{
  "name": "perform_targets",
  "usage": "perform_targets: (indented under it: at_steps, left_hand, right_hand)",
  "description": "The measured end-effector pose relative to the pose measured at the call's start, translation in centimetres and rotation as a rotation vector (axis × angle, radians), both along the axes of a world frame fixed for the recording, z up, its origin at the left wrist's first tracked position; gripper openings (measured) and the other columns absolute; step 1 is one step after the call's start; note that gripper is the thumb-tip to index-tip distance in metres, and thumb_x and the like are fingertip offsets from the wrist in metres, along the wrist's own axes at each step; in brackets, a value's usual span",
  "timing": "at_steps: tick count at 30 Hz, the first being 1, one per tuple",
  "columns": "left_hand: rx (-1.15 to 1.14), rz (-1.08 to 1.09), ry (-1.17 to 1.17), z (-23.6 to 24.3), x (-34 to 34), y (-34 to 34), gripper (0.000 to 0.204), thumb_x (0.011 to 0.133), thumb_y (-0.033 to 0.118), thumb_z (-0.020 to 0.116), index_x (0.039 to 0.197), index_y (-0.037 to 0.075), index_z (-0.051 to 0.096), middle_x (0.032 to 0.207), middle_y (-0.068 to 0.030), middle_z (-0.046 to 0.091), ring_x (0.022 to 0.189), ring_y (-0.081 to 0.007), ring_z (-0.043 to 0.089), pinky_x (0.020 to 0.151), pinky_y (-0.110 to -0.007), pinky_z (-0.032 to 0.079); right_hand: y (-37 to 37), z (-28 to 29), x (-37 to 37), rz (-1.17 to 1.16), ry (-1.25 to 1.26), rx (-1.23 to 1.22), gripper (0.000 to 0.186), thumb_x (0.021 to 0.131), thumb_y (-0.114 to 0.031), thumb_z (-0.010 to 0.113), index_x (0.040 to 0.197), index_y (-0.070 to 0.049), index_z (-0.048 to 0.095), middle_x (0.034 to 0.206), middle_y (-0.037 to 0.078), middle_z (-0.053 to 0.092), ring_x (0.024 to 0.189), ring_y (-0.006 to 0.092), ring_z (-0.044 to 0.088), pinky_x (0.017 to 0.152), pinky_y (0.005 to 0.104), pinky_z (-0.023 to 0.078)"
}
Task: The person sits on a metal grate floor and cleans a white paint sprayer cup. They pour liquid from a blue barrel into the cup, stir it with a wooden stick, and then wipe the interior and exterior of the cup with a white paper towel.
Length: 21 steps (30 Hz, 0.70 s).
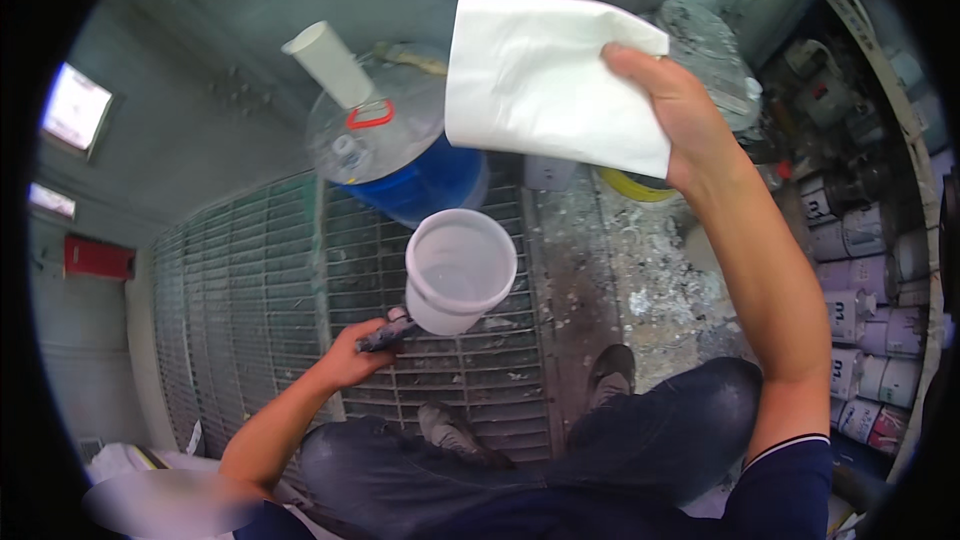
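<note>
My left hand (358,352) is closed around a dark, stained handle (384,334), low over the floor grating. Right beside it, a translucent white plastic cup (436,308) stands mouth up; whether the handle is joined to it I cannot tell. I see its inner wall and no clear contents. Raised at the upper right, my right hand (680,105) pinches a flat white paper-like sheet (550,80) by its right edge, thumb on top. The sheet hangs over part of a yellow-rimmed container (640,187).
Beyond the cup stands a blue drum (425,183) with a cloudy cover, a white tube (330,65) and a red ring-shaped handle (370,114) on top. Shelves of paint cans (860,280) line the right. Metal grating (240,300) covers the floor; my shoes (450,432) rest there.
</note>
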<state>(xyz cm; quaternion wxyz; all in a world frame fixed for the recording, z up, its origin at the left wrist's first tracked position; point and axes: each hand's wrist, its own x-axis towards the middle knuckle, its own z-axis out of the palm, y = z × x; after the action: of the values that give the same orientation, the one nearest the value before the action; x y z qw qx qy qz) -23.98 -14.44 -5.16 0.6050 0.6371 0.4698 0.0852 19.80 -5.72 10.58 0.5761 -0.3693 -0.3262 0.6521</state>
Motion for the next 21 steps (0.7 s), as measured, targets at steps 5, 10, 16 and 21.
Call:
perform_targets:
  at_steps: [5,10,16,21]
  left_hand:
    - [0.247,0.324,0.249,2.7,-6.3,-4.6,0.010,0.081,-0.001,0.068,0.088,0.007,0.067,0.080,-0.0037,0.068,0.079,-0.0146,0.066,0.073,-0.031,0.051]
    - [0.415,0.454,0.340,4.2,-9.5,-7.0,0.011,0.080,-0.003,0.069,0.086,0.006,0.065,0.072,-0.0027,0.064,0.065,-0.0130,0.059,0.063,-0.028,0.047]
    - [0.543,0.426,0.574,5.6,-11.0,-7.8,0.014,0.076,-0.003,0.069,0.087,0.003,0.063,0.064,-0.0115,0.058,0.058,-0.0218,0.056,0.058,-0.033,0.045]
    - [0.547,0.364,0.718,8.0,-10.3,-7.3,0.012,0.076,0.001,0.067,0.087,0.002,0.063,0.068,-0.0168,0.060,0.060,-0.0322,0.059,0.058,-0.038,0.046]
  right_hand:
    - [1.6,-6.7,-6.2,0.253,-0.313,-0.050,0.033,0.097,-0.008,0.056,0.129,0.000,0.060,0.115,0.013,0.071,0.100,0.0222,0.072,0.089,0.0379,0.060]
    - [-0.4,-11.3,-13.6,0.477,-0.098,-0.446,0.037,0.097,-0.008,0.052,0.133,-0.001,0.056,0.125,0.017,0.067,0.111,0.0278,0.069,0.097,0.0416,0.056]
    - [-2.0,-14.0,-17.0,0.593,0.210,-0.613,0.043,0.101,-0.013,0.046,0.141,0.003,0.047,0.139,0.020,0.058,0.126,0.0328,0.060,0.107,0.0466,0.050]
    - [-2.1,-15.3,-18.1,0.669,0.337,-0.585,0.047,0.107,-0.026,0.037,0.143,0.002,0.046,0.144,0.018,0.056,0.132,0.0325,0.056,0.112,0.0484,0.044]
